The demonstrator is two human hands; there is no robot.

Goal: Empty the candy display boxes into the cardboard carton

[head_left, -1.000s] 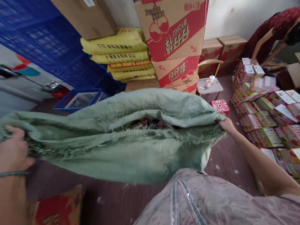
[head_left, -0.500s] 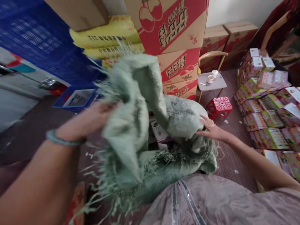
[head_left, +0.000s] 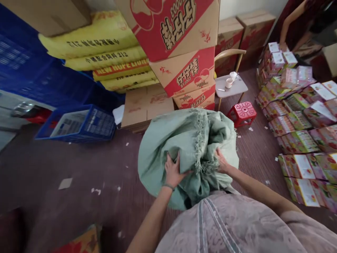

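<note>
A pale green woven sack (head_left: pixel 160 140) with a frayed fringe bulges in front of my body, its mouth folded over and bunched. My left hand (head_left: pixel 173 172) presses on the left part of the cloth, fingers and thumb spread apart. On the other side of the fringe, my right hand (head_left: pixel 222 162) grips the bunched folds, its fingers partly tucked into the cloth. What lies inside the sack is covered by the folded fabric.
Red-and-tan cartons (head_left: pixel 184 75) and yellow sacks (head_left: pixel 105 56) are stacked ahead. A blue crate (head_left: pixel 100 121) sits left. Right are a red stool (head_left: pixel 243 111), a chair with cups (head_left: pixel 229 83), and rows of colourful boxes (head_left: pixel 292 126), where another person's hand (head_left: pixel 283 46) rests.
The raised left side of the sack has come down over its opening, hiding the boxes inside. My left hand has let go and moved right onto the cloth. My right hand has shifted slightly left.
</note>
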